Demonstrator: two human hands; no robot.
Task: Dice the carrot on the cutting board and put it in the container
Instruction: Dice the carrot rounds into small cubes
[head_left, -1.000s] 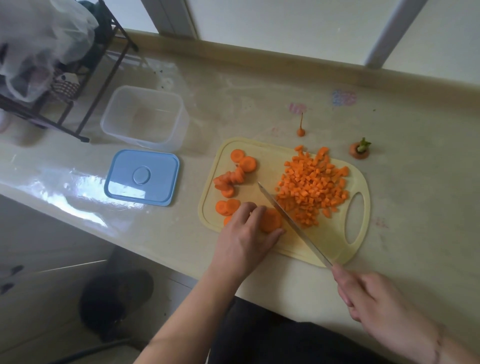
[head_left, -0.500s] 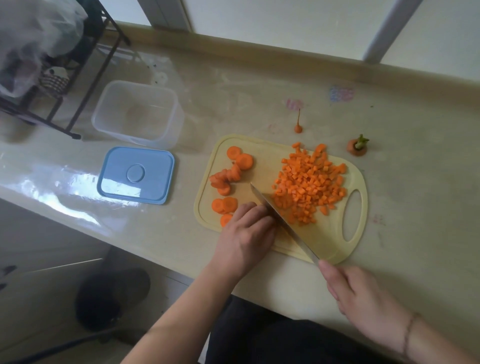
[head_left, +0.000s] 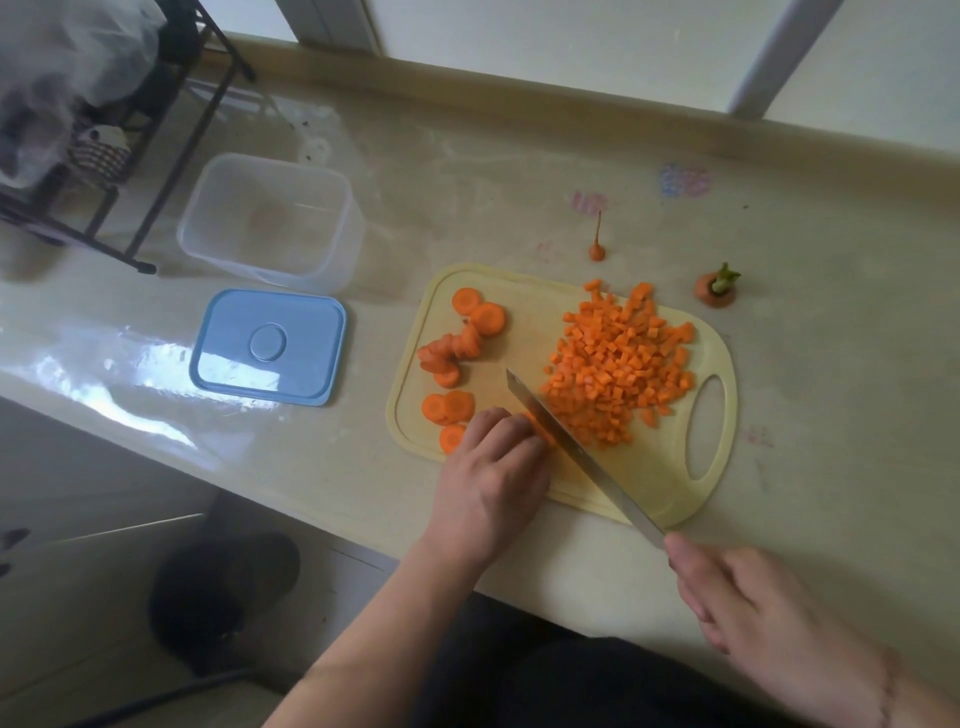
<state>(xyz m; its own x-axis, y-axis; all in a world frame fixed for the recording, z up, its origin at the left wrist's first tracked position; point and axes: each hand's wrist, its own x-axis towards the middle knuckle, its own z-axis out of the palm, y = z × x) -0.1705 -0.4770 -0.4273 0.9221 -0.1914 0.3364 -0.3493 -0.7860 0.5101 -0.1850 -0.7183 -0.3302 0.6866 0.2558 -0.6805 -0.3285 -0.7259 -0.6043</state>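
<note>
1. Since 0.5 s ago, knife blade has shifted little; it sits against carrot slices.
2. Left hand curls fingers over slices on cutting board.
3. Right hand grips knife handle.
4. Container stands well left.

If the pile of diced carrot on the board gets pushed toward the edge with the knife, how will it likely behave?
The diced carrot is a loose heap of small cubes, so it would probably spread and scatter rather than move as one. Cubes have flat faces, so they likely slide or tumble rather than roll far. The cutting board has a groove near its rim that might catch a few.
</note>
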